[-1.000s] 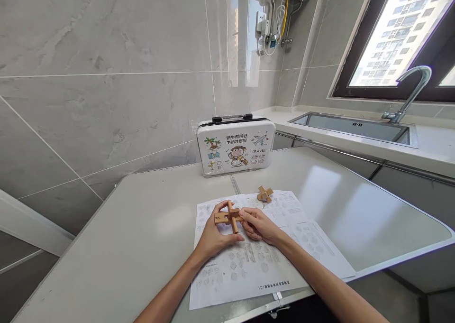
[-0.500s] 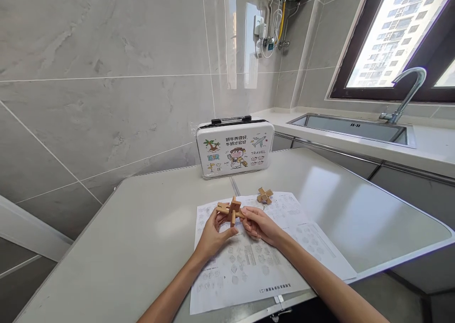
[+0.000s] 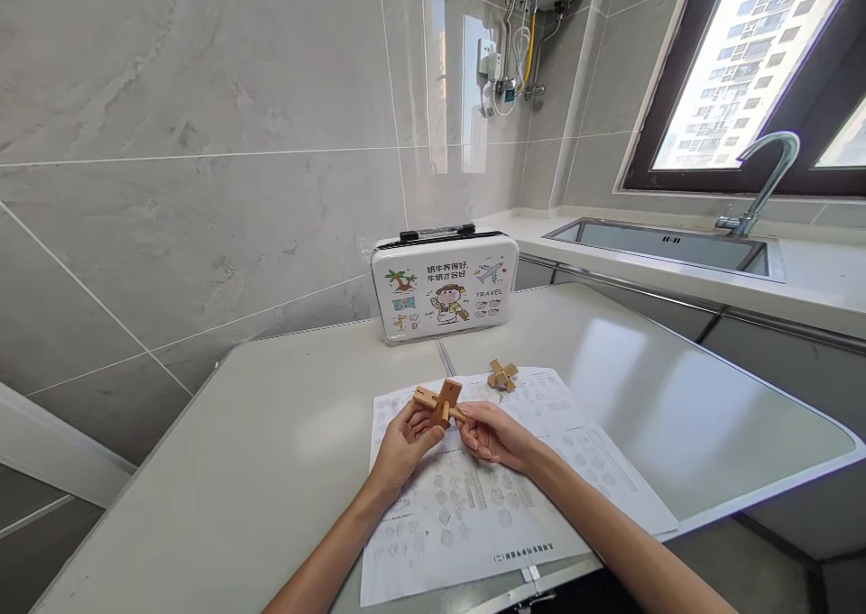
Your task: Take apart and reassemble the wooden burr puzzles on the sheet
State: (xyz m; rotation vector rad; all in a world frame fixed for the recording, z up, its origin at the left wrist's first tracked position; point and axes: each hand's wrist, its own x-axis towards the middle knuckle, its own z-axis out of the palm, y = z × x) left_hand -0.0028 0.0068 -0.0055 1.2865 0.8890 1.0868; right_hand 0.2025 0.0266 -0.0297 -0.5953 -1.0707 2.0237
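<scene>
Between my two hands, just above the printed sheet (image 3: 466, 524), is a wooden interlocking puzzle (image 3: 446, 398) made of crossed sticks. My left hand (image 3: 404, 443) is closed around its left and lower side, thumb pressed at the bottom. With thumb and fingertips, my right hand (image 3: 497, 434) pinches the end of a stick jutting out to the right. How far that stick sits inside the others cannot be made out. A second wooden puzzle (image 3: 502, 375), cross-shaped, lies on the far edge of the sheet, beyond my right hand.
A white cartoon-printed case (image 3: 445, 285) with a black handle stands at the back of the pale folding table (image 3: 271, 452). Behind it is a grey tiled wall. To the right are a counter with a sink (image 3: 663, 244), a curved faucet (image 3: 771, 177) and a window.
The puzzle has tilted in my hands, its upright piece now leaning right. Both hands keep their grip. The camera view has shifted slightly.
</scene>
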